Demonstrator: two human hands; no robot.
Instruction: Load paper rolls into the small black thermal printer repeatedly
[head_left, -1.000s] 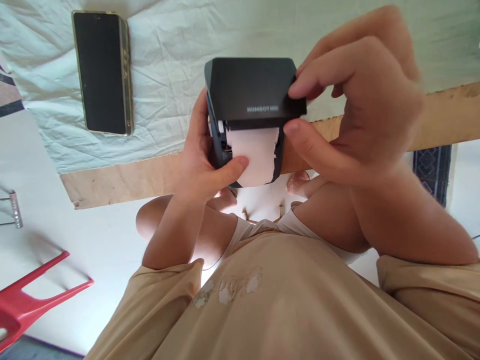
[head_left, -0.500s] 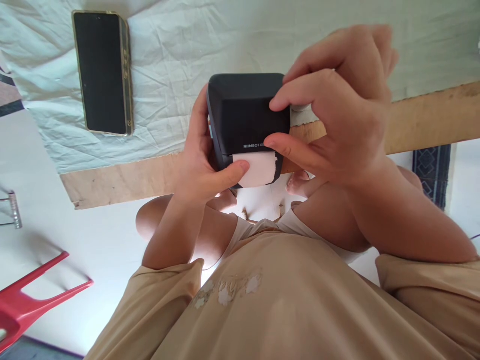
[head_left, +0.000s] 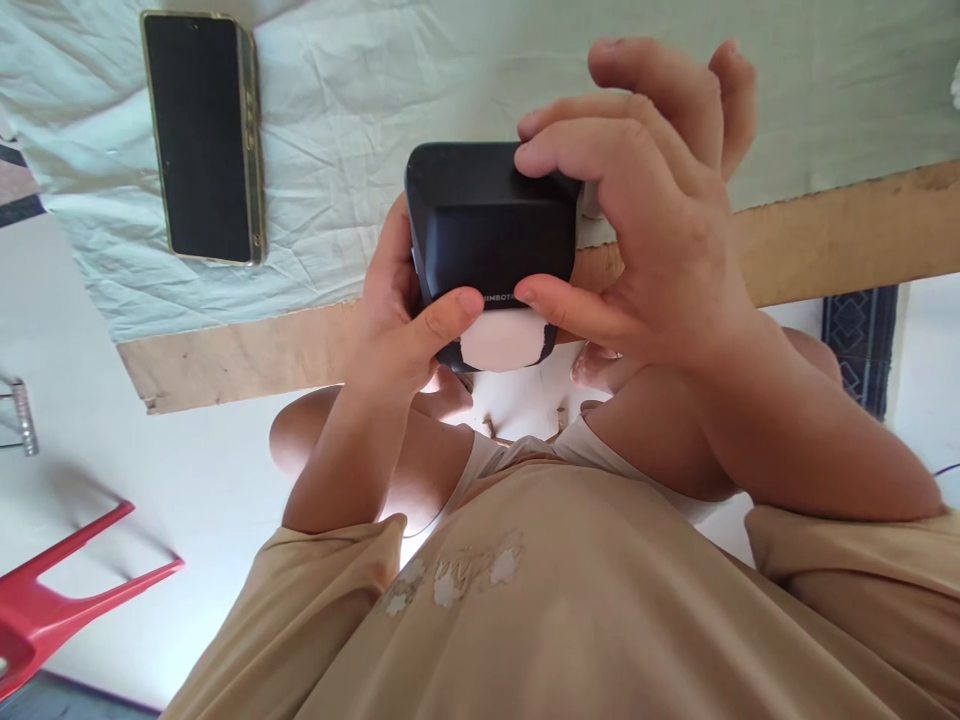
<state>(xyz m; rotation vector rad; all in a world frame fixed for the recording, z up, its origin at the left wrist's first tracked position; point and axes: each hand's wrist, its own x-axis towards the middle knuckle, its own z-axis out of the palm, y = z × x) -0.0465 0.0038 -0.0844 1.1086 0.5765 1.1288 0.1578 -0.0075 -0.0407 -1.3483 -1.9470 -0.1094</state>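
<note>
A black label printer [head_left: 495, 235] with NIIMBOT lettering is held up over the table's near edge. A pale paper label [head_left: 504, 340] sticks out of its front slot. My left hand [head_left: 397, 310] is wrapped round the printer's left side, its thumb on the front edge beside the lettering. My right hand [head_left: 645, 220] grips the lid from the right: the thumb presses near the lettering and two fingertips rest on the top back edge, while the other fingers are raised. The printer's underside is hidden.
A smartphone [head_left: 201, 140] in a clear case lies on the pale green cloth [head_left: 337, 120] at the left. The table's bare wooden edge [head_left: 247, 350] runs across in front of me. A red plastic stool [head_left: 52, 610] stands on the white floor at lower left.
My right fingers have moved from the lid's right side to its top back edge. My left thumb has gone from the paper label up to the lid's front edge.
</note>
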